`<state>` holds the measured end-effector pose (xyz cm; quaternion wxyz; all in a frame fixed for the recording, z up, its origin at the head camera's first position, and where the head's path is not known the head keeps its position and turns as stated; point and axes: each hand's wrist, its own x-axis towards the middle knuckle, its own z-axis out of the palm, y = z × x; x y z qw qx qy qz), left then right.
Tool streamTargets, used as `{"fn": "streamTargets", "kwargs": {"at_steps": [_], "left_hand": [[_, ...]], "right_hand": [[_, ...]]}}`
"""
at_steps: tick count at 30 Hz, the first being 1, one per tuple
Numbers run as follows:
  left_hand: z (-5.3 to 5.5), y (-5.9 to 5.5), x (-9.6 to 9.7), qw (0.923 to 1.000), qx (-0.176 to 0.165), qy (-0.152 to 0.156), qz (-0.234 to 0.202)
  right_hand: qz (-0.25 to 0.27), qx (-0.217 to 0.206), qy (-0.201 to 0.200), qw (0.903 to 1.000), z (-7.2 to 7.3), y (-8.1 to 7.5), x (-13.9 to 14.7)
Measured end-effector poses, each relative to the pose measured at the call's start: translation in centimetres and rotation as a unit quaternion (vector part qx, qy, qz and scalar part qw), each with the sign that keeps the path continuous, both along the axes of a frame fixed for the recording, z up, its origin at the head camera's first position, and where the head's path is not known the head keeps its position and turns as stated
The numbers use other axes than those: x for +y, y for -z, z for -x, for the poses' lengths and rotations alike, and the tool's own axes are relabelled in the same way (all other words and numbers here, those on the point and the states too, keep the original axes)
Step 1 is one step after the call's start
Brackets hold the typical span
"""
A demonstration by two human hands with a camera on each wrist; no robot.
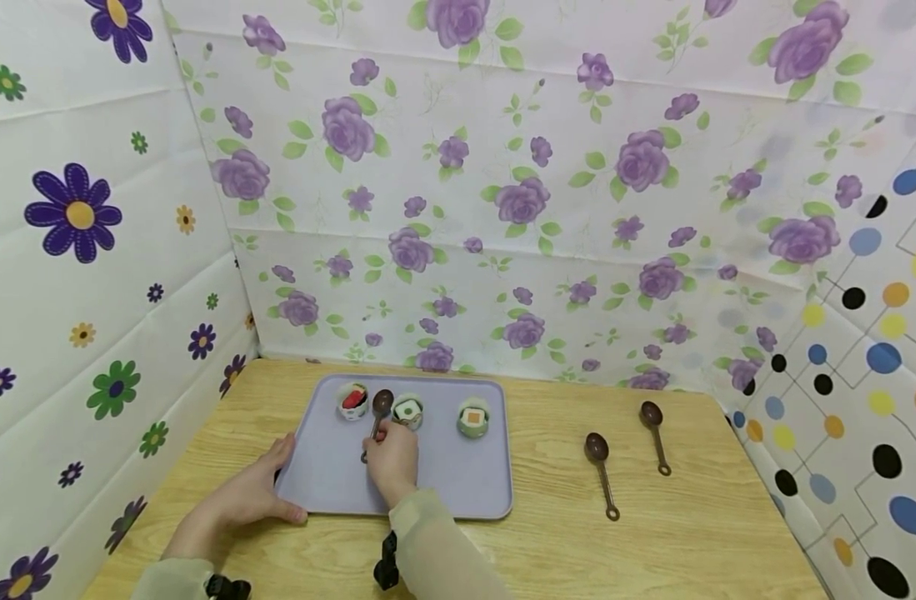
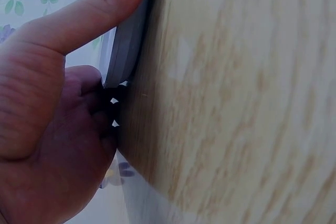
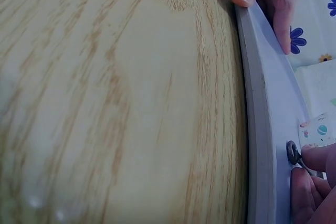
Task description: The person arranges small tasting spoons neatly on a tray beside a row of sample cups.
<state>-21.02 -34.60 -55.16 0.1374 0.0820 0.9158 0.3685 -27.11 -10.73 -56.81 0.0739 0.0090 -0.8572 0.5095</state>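
Brown ring-ended spoon (image 1: 382,403), right hand (image 1: 394,462) pinching it, left hand (image 1: 251,492) gripping lilac tray (image 1: 322,458)

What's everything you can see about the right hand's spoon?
The spoon is dark brown, perhaps plastic, with an oval bowl and a slim handle ending in a ring. The right hand pinches its handle over the tray, bowl pointing forward, between the left cup and middle cup. Tray contact is unclear.

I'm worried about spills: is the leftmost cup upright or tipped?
Upright: the leftmost cup stands on the tray, red contents showing at its top.
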Motion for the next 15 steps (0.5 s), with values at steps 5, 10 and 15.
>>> {"fn": "streamTargets", "kwargs": {"at_steps": [5, 10, 15], "left_hand": [[0.02, -0.04, -0.09, 0.9999, 0.007, 0.008, -0.005], [0.05, -0.08, -0.08, 1.0000, 0.006, 0.006, -0.002], [0.01, -0.19, 0.01, 1.0000, 0.006, 0.007, -0.001]], "right_hand": [[0.010, -0.012, -0.001, 0.9999, -0.05, -0.07, 0.03], [0.023, -0.015, -0.001, 0.9996, -0.05, 0.21, 0.02], [0.029, -0.004, 0.002, 0.9996, 0.04, 0.59, 0.14]]}}
